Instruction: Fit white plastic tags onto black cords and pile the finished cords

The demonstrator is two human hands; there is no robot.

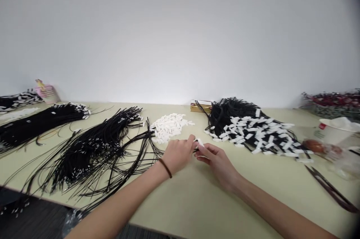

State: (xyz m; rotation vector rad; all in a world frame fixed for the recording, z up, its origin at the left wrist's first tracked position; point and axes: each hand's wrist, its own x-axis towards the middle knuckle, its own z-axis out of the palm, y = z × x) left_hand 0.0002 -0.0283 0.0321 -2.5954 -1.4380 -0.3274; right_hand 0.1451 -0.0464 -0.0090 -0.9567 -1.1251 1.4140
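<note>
My left hand [179,153], with a dark band at the wrist, pinches a black cord near the middle of the table. My right hand [215,160] meets it from the right, its thumb and fingers closed on a small white piece [200,142]. Just behind my left hand lies a heap of loose white pieces [168,127]. Bundles of thin black cords [92,151] spread out to the left. On the right, black cords with white pieces on them form a large pile [261,134].
A small gold box [200,106] stands near the wall. Scissors [330,188], a white paper cup [336,131] and a clear plastic bag [347,162] are at the right. More black cords [42,122] and a pink cup [47,94] are at the far left.
</note>
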